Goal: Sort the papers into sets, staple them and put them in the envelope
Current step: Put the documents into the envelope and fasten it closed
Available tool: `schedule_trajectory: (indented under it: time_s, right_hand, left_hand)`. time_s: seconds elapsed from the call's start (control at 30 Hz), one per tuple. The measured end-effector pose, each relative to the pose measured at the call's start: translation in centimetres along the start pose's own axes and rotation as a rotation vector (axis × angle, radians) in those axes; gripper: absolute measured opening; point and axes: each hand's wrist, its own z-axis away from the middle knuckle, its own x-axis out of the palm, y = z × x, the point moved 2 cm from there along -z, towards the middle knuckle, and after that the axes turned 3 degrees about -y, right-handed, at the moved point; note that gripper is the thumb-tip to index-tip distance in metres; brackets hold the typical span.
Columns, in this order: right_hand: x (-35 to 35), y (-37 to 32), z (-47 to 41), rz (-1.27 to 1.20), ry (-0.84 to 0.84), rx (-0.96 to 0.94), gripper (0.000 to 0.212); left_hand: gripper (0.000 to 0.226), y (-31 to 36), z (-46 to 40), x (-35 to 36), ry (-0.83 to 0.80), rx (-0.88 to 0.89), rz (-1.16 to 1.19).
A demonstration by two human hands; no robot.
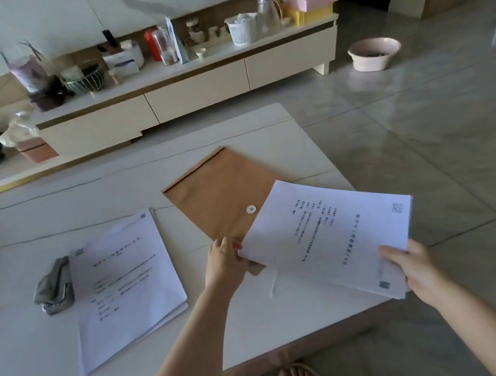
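**Both hands holding a set of papers over the envelope**

A set of papers [327, 237] is being held in the air above the right part of the white table [92, 203], tilted, with its printed side up. The left hand [226, 260] is pinching the set's near-left corner, and the right hand [412, 264] is gripping the near-right edge, thumb lying on top of the sheets. The set is overlapping the near end of the brown envelope [219, 191], which is lying flat on the table with its white button clasp [251, 209] showing just beside the paper's edge. To the left, a second pile of papers [124, 284] is lying on the table, and a grey stapler [54, 286] is sitting right against that pile's left edge. Beyond the table, a low cabinet [194, 91] is carrying bottles and a white basket [241, 30]; a pink basin [374, 53] is sitting on the tiled floor.
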Motion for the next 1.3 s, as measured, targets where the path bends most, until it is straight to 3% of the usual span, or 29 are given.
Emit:
schedule_trajectory:
  time_s: [0.23, 0.33, 0.37, 0.4, 0.5, 0.67, 0.77, 1.03, 1.2, 1.3]
  right_hand:
    - [-2.3, -0.4, -0.5, 0.033, -0.036, -0.048, 0.036]
    - [-4.0, -1.1, 0.4, 0.061, -0.094, -0.044, 0.102]
    - [-4.5, -1.1, 0.4, 0.057, -0.117, -0.046, 0.109]
    - [-4.8, -1.1, 0.5, 0.068, -0.139, -0.039, 0.103]
    - [-4.9, -1.8, 1.4, 0.024, -0.252, 0.015, 0.045]
    - [-4.4, -2.8, 2.3, 0.067, -0.348, 0.068, 0.034]
    - [-4.4, -3.1, 3.0, 0.091, -0.351, 0.076, 0.027]
    - [-3.3, -3.3, 2.5, 0.004, -0.168, 0.007, 0.021]
    - [-0.4, -2.8, 1.0, 0.018, -0.035, -0.073, 0.034]
    - [1.8, -2.6, 1.0, 0.020, 0.024, -0.093, 0.026]
  left_hand:
    - [0.020, 0.0, 0.2, -1.4, 0.062, -0.020, -0.112]
    - [0.020, 0.5, 0.1, -2.3, 0.051, -0.088, -0.222]
    - [0.022, 0.7, 0.1, -2.6, 0.059, -0.116, -0.229]
    - [0.022, 0.8, 0.0, -2.9, 0.070, -0.141, -0.201]
    - [0.019, 1.2, -0.2, -3.7, 0.093, -0.193, -0.038]
    - [0.015, 2.3, 0.2, -4.9, 0.137, -0.209, 0.216]
    - [0.016, 2.8, 0.5, -5.7, 0.166, -0.207, 0.247]
    - [0.014, 2.7, 2.2, -5.7, 0.145, -0.172, 0.242]
    - [0.016, 1.9, 3.1, -5.8, 0.129, -0.098, 0.244]
    - [0.017, 1.6, 3.4, -5.7, 0.114, -0.083, 0.249]
